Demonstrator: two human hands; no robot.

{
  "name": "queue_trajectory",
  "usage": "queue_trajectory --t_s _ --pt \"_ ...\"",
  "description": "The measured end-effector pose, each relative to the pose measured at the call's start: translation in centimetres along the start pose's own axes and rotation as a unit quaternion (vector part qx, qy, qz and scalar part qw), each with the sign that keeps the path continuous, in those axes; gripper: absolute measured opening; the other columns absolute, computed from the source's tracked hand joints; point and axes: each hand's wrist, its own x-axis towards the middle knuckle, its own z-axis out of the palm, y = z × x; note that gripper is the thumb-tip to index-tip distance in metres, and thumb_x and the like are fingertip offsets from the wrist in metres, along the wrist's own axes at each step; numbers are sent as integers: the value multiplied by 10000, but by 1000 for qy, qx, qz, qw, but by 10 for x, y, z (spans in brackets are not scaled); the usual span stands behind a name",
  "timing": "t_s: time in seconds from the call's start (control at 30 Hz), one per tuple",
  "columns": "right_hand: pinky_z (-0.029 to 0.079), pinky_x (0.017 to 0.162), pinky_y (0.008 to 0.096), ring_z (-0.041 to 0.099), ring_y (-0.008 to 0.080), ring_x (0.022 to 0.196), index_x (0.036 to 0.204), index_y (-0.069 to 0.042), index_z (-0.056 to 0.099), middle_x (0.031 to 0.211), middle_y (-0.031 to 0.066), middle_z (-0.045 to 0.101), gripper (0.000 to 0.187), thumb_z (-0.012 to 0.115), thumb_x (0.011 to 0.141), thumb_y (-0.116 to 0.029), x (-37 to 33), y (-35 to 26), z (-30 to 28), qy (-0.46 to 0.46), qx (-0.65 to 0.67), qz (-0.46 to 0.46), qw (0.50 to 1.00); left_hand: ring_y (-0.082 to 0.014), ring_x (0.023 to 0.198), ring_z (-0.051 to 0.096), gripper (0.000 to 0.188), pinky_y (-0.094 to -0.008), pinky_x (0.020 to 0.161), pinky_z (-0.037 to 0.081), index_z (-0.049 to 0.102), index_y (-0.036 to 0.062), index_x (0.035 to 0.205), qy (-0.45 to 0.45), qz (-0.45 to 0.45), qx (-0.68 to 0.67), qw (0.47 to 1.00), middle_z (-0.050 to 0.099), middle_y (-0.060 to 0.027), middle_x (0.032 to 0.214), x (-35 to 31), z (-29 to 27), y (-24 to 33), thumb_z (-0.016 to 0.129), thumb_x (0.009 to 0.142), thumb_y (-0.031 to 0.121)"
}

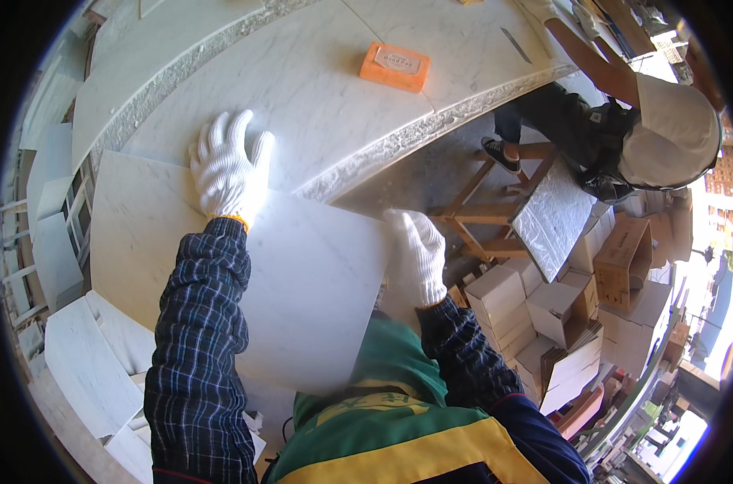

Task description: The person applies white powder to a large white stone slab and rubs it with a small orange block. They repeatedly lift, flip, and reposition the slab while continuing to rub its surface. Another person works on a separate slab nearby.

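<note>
A white, faintly grey-veined marble tile [318, 290] lies in front of me, overlapping the near end of a larger marble slab [294, 97]. My left hand [228, 173], in a white knitted glove, rests at the tile's far edge with its fingers spread towards the slab. Beside the tile's right edge is my right hand [421, 256], also gloved, its fingers curled together. Slight blur surrounds it, and whatever those fingers close on is hidden. An orange block [395, 68] with a pale label sits on the slab, beyond both hands.
Stacked marble pieces [92, 363] stand at my left. On the right are a wooden stool [479, 210] with a grey top and several cardboard boxes [560, 310]. A person in a pale cap [669, 133] works at the slab's far right, near a thin dark strip [516, 45].
</note>
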Motion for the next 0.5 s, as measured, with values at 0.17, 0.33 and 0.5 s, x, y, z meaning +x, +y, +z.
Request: queue_trajectory --t_s 0.17,0.33,0.5 --pt "513 848 316 635 139 918 1051 -27 689 952 42 697 234 539 1074 -205 25 10 4 -34 127 -80 988 -328 1449 436 483 -564 1232 298 579 208 1427 -1 -5 4 1000 532 -112 1520 0 -2 3 570 1035 491" --pt "500 974 344 607 182 1122 1187 -19 645 1163 65 660 422 647 1019 -405 4 35 2 -202 277 32 939 -324 1452 435 476 -562 1238 291 582 210 1432 6 -8 -5 1000 520 -130 1532 -2 -1 2 557 1045 485" --pt "463 1098 391 587 205 1224 1393 20 568 1313 106 642 705 744 944 -494 56 75 13 -161 303 79 936 -383 1490 392 664 -590 1261 233 558 236 1489 -60 -27 21 998 479 -170 1582 4 18 -11 675 940 591"
